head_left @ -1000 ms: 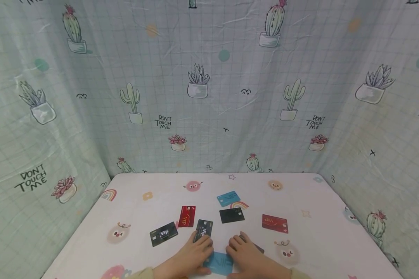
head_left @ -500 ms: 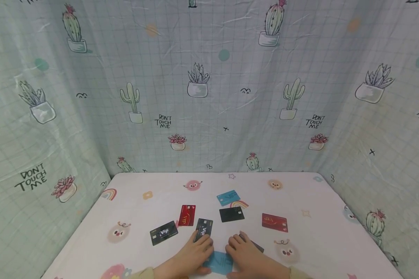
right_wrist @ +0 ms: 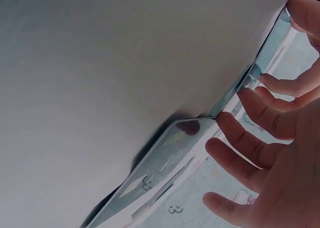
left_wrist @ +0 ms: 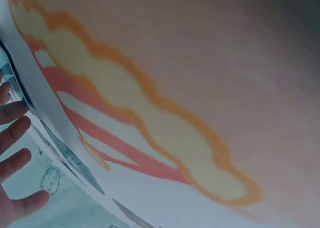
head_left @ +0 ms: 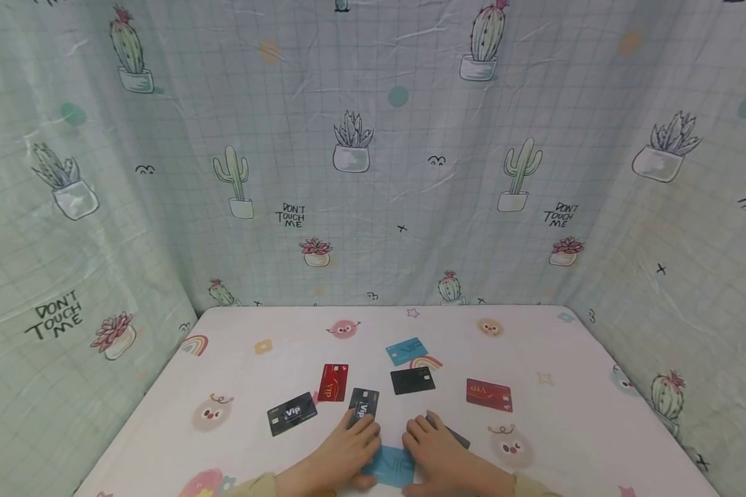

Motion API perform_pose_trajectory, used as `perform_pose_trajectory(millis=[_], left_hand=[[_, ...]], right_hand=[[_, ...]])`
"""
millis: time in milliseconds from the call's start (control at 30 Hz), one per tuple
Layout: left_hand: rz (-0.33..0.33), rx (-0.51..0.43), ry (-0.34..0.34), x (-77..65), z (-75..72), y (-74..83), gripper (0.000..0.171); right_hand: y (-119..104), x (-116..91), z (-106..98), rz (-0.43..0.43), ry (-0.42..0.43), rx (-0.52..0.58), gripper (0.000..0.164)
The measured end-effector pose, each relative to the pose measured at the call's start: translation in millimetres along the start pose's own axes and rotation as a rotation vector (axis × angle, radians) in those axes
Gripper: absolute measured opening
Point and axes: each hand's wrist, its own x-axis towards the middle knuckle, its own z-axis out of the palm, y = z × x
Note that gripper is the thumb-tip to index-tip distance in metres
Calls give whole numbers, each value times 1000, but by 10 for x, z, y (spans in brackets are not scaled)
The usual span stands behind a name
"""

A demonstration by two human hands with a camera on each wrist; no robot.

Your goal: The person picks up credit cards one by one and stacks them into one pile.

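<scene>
Flat on the table in the head view lies a light-blue VIP card [head_left: 390, 466], between both hands, with fingers at either side of it. My left hand [head_left: 347, 447] rests palm down; its fingertips touch the lower part of a black VIP card [head_left: 363, 402]. Palm down too, my right hand [head_left: 440, 452] lies over a dark card [head_left: 458, 437], mostly hidden under it. In the left wrist view the fingers [left_wrist: 15, 165] are spread and loose. In the right wrist view fingertips [right_wrist: 227, 120] touch card edges, and the fingers are only slightly bent.
Beyond the hands lie a black VIP card [head_left: 292, 414], a red card [head_left: 333, 382], a plain black card [head_left: 413, 380], a blue card [head_left: 407, 351] and a red card [head_left: 489, 395]. The white patterned table [head_left: 236, 373] meets a cactus-print curtain [head_left: 373, 207] at the back.
</scene>
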Motion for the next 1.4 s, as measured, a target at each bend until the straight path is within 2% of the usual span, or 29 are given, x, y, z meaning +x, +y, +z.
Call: perform_pose_trajectory(millis=[500, 800, 967, 1133, 1400], left_hand=[[-17, -1, 25, -7, -12, -2, 52], [-30, 8, 48, -8, 7, -20, 51], [-35, 7, 54, 0, -12, -39, 50], [-39, 16, 73, 17, -38, -47, 49], [-54, 9, 66, 51, -27, -79, 53]], right_hand=[[10, 5, -6, -6, 13, -22, 67], [2, 39, -61, 43, -64, 22, 69], [1, 56, -90, 85, -91, 87, 62], [27, 52, -90, 88, -54, 142, 54], [95, 39, -96, 65, 27, 157, 54]])
